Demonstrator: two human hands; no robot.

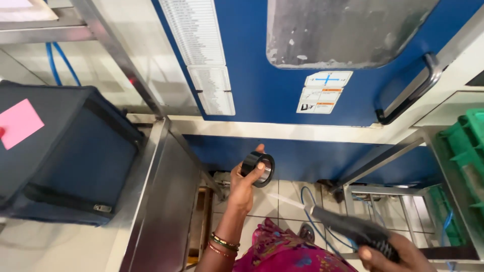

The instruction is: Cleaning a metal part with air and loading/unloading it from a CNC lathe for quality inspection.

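Left hand (245,182) pinches a black metal ring (257,169) — raised, bore facing out. Right hand (390,255) closed round an air-gun (353,229), nozzle aimed near it — blow-off looks underway, unfinished.

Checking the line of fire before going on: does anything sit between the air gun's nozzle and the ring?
Nothing visible does. The left hand holds the black ring up in open air; the right hand grips the air gun, its thin nozzle aimed up-left toward the ring across a bare gap over the tiled floor.
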